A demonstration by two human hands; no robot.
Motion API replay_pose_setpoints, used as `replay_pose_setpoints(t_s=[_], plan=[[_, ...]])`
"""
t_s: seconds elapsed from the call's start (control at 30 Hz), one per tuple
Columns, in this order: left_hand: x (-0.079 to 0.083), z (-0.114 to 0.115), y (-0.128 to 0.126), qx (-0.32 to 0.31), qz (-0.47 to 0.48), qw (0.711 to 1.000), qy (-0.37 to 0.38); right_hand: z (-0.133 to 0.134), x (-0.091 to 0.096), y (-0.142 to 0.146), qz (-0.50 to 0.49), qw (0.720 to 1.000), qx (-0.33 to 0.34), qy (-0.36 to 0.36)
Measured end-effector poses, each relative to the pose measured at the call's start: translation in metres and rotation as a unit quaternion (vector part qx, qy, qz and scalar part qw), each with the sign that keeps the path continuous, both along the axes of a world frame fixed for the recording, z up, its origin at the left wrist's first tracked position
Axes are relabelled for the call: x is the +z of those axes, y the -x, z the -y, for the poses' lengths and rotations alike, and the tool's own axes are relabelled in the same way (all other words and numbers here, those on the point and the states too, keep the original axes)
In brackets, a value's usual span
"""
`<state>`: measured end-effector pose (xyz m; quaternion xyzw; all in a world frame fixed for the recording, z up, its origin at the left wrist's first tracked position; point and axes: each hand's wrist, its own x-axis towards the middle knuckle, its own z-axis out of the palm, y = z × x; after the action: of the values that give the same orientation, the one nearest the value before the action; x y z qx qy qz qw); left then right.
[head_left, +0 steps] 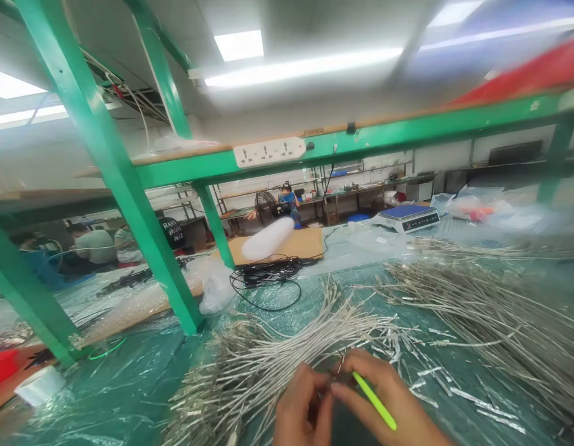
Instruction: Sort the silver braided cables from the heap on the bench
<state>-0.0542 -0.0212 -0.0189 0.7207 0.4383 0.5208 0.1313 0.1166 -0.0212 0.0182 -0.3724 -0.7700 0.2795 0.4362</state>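
At the lower left edge we see a bright red plastic container (1,367), with a short white cylindrical roll (39,385) just right of it. A thick green metal post (142,186) slants from the upper left down to the table covered in glossy green plastic film (129,384). Near the middle we find a loose coil of thin black cable (268,271); below it, a fanned bundle of thin silver-grey cables (277,347) spreads across the lower centre. In front of that bundle, at the bottom centre, our left hand (300,406) has its fingers curled narrowly toward the thumb; we cannot tell what they pinch. Beside it, our right hand (393,396) holds a slim lime-green rod-shaped tool (374,401), slanting down to the right. Farther right, narrow shiny silver strips (488,409) lie scattered, below a second heap of silver-grey cables (491,310).
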Motion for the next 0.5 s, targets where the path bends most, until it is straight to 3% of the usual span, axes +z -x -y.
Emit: replay_pose_setpoints(t_s=[0.17, 0.33, 0.43, 0.5], plan=[[0.002, 0.001, 0.001, -0.010, -0.017, 1.000, 0.007, -0.001, -0.001, 0.000, 0.010, 1.000, -0.021, -0.003], [0.017, -0.003, 0.009, -0.010, -0.038, 0.999, -0.003, -0.002, -0.001, -0.003, 0.002, 0.999, -0.043, 0.025], [0.026, -0.011, 0.032, 0.041, -0.066, 0.997, -0.001, -0.008, 0.001, -0.007, -0.004, 0.998, -0.056, 0.033], [0.031, -0.019, 0.059, 0.129, -0.059, 0.990, -0.008, -0.013, 0.001, -0.010, -0.012, 0.997, -0.076, 0.031]])
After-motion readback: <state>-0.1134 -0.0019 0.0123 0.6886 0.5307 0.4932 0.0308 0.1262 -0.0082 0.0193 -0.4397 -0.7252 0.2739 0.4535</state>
